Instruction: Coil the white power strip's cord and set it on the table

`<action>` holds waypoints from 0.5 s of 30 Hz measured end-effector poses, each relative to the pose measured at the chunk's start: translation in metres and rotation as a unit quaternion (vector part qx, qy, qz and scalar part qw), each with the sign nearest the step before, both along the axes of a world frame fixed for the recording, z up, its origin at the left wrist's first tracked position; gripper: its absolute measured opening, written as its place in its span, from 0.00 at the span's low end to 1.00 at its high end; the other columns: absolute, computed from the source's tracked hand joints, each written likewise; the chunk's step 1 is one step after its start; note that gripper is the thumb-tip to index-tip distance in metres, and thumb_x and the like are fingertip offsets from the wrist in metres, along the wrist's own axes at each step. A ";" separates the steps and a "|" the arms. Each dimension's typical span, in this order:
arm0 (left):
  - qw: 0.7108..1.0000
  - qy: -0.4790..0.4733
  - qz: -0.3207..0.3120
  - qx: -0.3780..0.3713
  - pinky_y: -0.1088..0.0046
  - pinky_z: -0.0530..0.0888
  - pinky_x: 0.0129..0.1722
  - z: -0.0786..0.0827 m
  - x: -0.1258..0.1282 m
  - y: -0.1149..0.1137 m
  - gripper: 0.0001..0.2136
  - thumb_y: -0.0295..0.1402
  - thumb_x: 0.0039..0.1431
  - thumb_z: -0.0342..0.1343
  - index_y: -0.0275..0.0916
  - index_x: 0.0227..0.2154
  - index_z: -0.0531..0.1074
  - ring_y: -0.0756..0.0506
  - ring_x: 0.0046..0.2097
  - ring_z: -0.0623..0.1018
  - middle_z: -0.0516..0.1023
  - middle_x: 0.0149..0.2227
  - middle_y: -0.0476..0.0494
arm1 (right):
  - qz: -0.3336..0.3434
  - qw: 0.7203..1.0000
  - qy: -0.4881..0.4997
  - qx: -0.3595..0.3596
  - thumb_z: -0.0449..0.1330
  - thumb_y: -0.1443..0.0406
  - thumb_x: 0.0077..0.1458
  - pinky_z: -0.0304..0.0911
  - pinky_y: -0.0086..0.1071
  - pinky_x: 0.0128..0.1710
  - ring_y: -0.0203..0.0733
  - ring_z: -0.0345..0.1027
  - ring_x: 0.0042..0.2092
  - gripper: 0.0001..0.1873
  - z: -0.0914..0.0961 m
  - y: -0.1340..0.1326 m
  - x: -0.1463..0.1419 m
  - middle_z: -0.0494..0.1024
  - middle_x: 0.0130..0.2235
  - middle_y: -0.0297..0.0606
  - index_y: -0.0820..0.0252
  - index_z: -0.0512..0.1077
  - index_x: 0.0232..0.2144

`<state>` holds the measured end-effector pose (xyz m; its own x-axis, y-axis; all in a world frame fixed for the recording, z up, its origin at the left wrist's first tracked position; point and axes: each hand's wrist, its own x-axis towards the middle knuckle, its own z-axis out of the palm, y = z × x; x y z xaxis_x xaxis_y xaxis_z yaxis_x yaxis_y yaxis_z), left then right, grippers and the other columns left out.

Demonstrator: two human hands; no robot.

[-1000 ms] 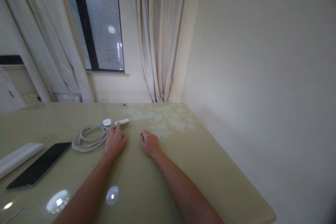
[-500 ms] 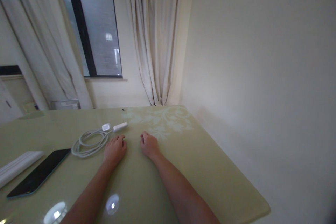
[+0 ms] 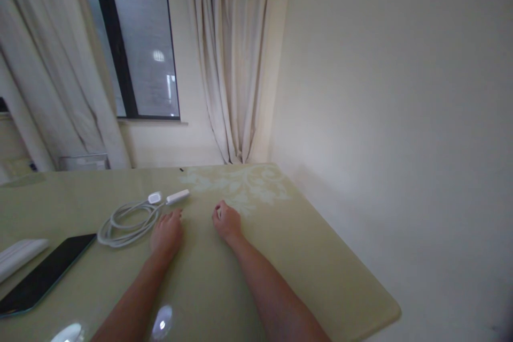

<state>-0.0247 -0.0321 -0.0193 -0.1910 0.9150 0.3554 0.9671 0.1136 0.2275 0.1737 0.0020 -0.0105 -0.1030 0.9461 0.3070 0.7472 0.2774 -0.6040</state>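
White connector (image 3: 178,196) lay beyond nearer left hand (image 3: 167,232), loosely open; axis roughly along counter (image 3: 208,288) far edge; right hand (image 3: 227,222) curled closed.

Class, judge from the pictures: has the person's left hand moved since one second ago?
Yes. Against the fixed floral pattern, the left hand has drawn back toward the person, away from the white connector.

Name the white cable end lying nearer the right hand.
The long, slim connector; the other end, the short, squarish plug, lies further left, farther from the right hand.
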 end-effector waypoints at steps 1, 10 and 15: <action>0.999 0.013 0.027 0.021 0.52 0.68 0.60 0.001 -0.001 -0.003 0.23 0.26 0.67 0.42 0.30 0.60 0.73 0.31 0.60 0.75 0.77 0.58 0.24 | -0.009 1.000 0.009 -0.005 0.58 0.62 0.65 0.55 0.31 0.34 0.41 0.72 0.34 0.09 0.000 0.000 0.001 0.80 0.32 0.36 0.55 0.77 0.45; 0.987 0.060 0.145 -0.028 0.48 0.66 0.59 0.013 -0.042 -0.014 0.22 0.38 0.66 0.49 0.23 0.46 0.79 0.25 0.54 0.78 0.80 0.49 0.16 | -0.081 0.991 0.105 -0.027 0.56 0.66 0.65 0.55 0.29 0.32 0.38 0.71 0.32 0.09 -0.005 0.008 0.012 0.77 0.29 0.34 0.58 0.77 0.42; 0.994 0.026 0.097 -0.040 0.47 0.73 0.49 0.020 -0.039 -0.016 0.24 0.44 0.68 0.47 0.26 0.44 0.79 0.21 0.51 0.79 0.80 0.48 0.14 | -0.083 0.985 0.149 -0.017 0.56 0.65 0.64 0.58 0.28 0.33 0.38 0.71 0.32 0.09 -0.008 0.010 0.013 0.77 0.29 0.33 0.58 0.77 0.40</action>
